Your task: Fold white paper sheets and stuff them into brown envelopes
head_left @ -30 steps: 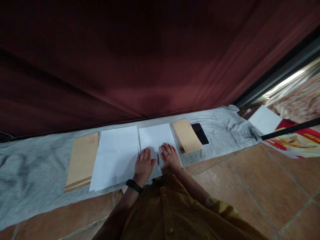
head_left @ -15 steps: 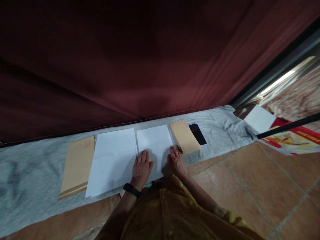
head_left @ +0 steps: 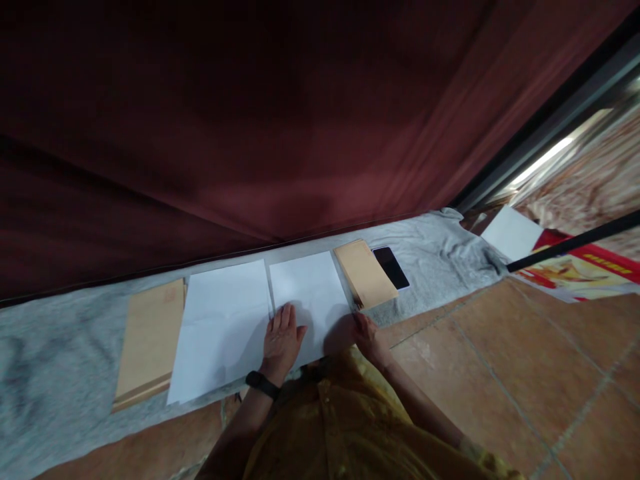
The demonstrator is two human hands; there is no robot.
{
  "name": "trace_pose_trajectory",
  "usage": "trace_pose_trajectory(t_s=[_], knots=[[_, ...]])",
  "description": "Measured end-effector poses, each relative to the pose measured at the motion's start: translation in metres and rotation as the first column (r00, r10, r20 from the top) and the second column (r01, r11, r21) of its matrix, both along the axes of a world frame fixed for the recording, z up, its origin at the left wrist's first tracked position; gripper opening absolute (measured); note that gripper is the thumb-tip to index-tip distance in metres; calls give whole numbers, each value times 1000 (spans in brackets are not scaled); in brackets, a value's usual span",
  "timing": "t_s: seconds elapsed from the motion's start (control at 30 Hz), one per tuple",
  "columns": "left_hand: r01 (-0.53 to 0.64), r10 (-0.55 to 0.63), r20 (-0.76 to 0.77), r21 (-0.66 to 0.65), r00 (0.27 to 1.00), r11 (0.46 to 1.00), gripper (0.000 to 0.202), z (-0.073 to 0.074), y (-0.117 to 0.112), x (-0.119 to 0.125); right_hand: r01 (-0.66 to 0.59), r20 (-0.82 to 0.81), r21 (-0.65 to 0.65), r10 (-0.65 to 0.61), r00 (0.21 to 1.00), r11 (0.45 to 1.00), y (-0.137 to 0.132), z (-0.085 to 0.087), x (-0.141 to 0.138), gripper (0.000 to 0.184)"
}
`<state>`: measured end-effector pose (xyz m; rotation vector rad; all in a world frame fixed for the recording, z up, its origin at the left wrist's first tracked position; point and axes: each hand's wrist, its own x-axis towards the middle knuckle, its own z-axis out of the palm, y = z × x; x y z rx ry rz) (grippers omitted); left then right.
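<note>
A white sheet of paper (head_left: 311,280) lies flat in front of me. My left hand (head_left: 282,340) rests on its lower left part, palm down with the fingers stretched out. At the sheet's lower right edge, my right hand (head_left: 370,339) has its fingers curled, seemingly pinching the edge; the fingertips are partly hidden. More white paper (head_left: 223,307) lies to the left, beside a stack of brown envelopes (head_left: 147,337). Smaller brown envelopes (head_left: 367,272) lie just beyond my right hand, partly overlapping a dark-screened phone (head_left: 391,268).
Everything rests on a grey cloth (head_left: 443,257) over a narrow surface. A dark red curtain (head_left: 280,133) hangs along its far side. At right, a black bar (head_left: 575,241) crosses in front of a red and yellow printed sheet (head_left: 585,263). Tiled floor (head_left: 490,373) shows below.
My right hand has slid from on top of the sheet to its lower right edge, and its fingers have curled in. My left hand stays on the paper. The view has shifted slightly.
</note>
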<state>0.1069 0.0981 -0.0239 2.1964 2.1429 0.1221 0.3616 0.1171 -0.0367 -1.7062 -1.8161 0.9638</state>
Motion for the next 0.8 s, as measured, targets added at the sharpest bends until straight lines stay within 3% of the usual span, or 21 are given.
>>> trace_pose_trajectory(t_s=[0.13,0.3,0.4,0.57,0.8], knots=[[-11,11,-4,-12,1000,1000,51,0,0,0,62,-327,-290,-160,931,955,-1,-2,-2,12],[-25,26,24,-52,999,998,47,4,4,-5,18,-467,-470,-266,843,883,-7,6,-8,29],[-10,14,76,-53,997,999,44,3,7,-13,-31,-566,-619,-418,711,785,-7,17,-7,30],[100,-98,245,3,965,995,50,-4,8,-38,-77,-567,-753,-584,581,653,-4,31,0,19],[158,-153,352,14,924,987,65,-6,-15,-74,-141,-563,-809,-683,465,571,-4,39,5,9]])
